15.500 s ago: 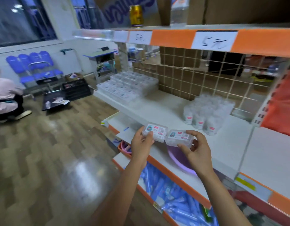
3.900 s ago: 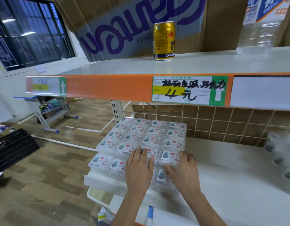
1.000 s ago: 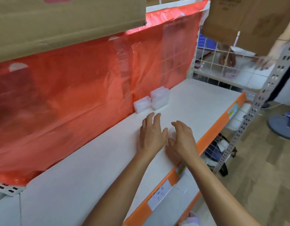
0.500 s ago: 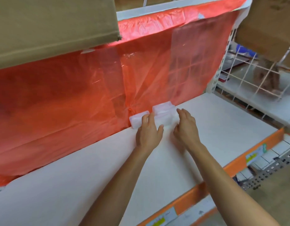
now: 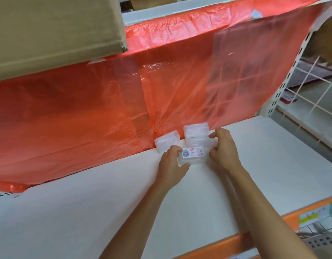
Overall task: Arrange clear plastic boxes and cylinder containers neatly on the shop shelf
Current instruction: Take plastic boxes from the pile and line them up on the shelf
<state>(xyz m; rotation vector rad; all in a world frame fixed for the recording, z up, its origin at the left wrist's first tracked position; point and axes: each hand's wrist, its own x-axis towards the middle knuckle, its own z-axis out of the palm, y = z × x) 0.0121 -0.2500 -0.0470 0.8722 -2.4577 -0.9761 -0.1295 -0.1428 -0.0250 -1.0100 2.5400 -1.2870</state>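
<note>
Left hand (image 5: pixel 172 166), right hand (image 5: pixel 224 150) around clear boxes (image 5: pixel 192 156)

Shop, white shelf (image 5: pixel 273 165) with orange edge strip (image 5: pixel 227 242), price label (image 5: pixel 311 219)

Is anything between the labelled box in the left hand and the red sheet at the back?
Yes: a single clear box and a taller stack stand against the red sheet, right behind the labelled box.

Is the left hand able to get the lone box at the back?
Probably not yet: the lone box sits just behind the left hand, nothing between, but that hand grips a labelled box.
</note>
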